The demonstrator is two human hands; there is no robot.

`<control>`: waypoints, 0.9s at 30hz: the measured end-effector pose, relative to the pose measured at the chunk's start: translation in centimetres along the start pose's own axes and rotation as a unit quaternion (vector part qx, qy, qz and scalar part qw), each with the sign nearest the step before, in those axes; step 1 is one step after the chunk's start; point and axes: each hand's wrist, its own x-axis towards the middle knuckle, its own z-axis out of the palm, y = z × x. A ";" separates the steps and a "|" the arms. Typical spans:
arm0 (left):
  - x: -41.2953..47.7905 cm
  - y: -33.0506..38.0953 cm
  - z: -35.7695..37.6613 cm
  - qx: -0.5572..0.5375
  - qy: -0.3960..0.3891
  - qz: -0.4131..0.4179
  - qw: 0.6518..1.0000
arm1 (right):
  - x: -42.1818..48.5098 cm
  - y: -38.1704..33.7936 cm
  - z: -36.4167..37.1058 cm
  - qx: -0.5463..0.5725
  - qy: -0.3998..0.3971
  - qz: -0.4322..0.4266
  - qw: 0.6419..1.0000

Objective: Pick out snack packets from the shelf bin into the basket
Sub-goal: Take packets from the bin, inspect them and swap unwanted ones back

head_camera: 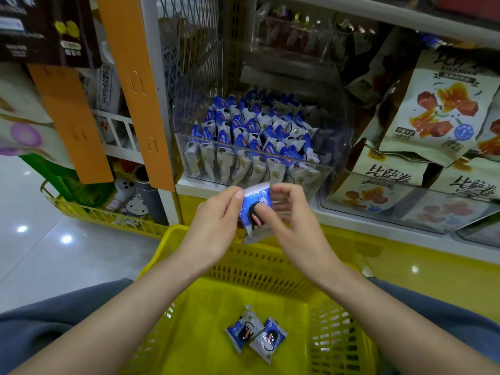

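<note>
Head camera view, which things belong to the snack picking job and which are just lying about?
Job: held packet, left hand, right hand, clear bin, yellow basket, two packets inside it.
Lying about: beige snack bags, orange strips, cat-print item.

Forearms bare down to left hand (213,223) & right hand (290,223); nails cut short. Plain slate-grey cloth (54,323) w/ soft folds outside each arm. Sleeve or trouser leg, can't tell.
</note>
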 end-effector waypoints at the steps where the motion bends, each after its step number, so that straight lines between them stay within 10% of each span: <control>1: 0.0 0.1 -0.1 0.003 -0.006 0.002 1.000 | 0.3 -0.1 -0.3 0.031 -0.003 0.016 0.999; 15: 1.2 1.6 -2.0 -0.093 0.067 -0.021 0.993 | 0.7 -0.7 0.1 0.088 -0.053 -0.004 0.995; 27: 7.3 0.7 -7.4 0.352 0.010 0.218 0.910 | 14.6 -6.5 -2.1 0.005 0.155 -0.045 0.987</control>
